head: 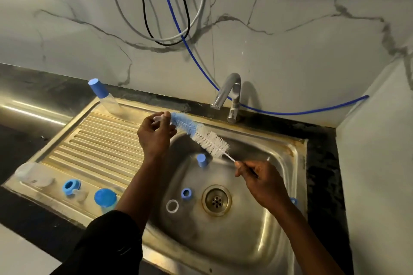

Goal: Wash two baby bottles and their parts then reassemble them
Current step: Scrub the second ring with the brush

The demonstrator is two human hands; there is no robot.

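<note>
The small clear part (pixel 159 117), probably a teat though too blurred to be sure, is pinched in the fingertips of the left hand (pixel 155 137) above the back edge of the sink (pixel 280 152). The blue tip of the bottle brush (pixel 201 135) meets it there. The brush slants down to the right, its white bristles over the basin, and the right hand (pixel 260 182) pinches its thin wire handle low down; both hands are closed on what they hold. This looks like the scrubbing step for one small part, with much of the washing apparently still ahead. In the basin lie a blue cap (pixel 201 160), a blue ring (pixel 186 193) and a clear ring (pixel 172 206) beside the drain (pixel 216 200). On the ribbed drainboard (pixel 100 140) sit another blue collar (pixel 71 187), a blue-lidded piece (pixel 105 198) and a clear bottle body (pixel 33 174) on its side. A capped bottle (pixel 105 98) stands at the far corner. No water runs from the tap (pixel 228 94), set against the dark bench (pixel 26 87). The next move likely calls for a firm pinch on the slippery part while the brush tip is twisted inside it, then a rinse, which needs the tap opened.
</note>
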